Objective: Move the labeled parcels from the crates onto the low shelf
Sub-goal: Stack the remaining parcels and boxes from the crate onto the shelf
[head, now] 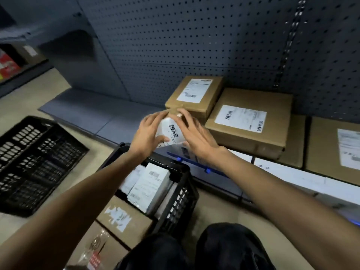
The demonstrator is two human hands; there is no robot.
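A small white parcel [171,131] with a barcode label is held between both hands just above the front of the low grey shelf [81,112]. My left hand [150,131] grips its left side, my right hand [194,133] covers its right side and top. Behind it on the shelf stands a brown labeled box [194,94], with a larger brown labeled box [249,121] to its right and another [335,145] at the far right. Below my arms, a black crate [175,199] holds white labeled parcels [150,186] and brown boxes [124,217].
A second black crate [37,160] lies on the floor at the left. The pegboard back wall [175,45] rises behind the shelf. The shelf's left half is bare. My knees [194,250] are at the bottom of the view. Red items [7,65] sit on a far-left shelf.
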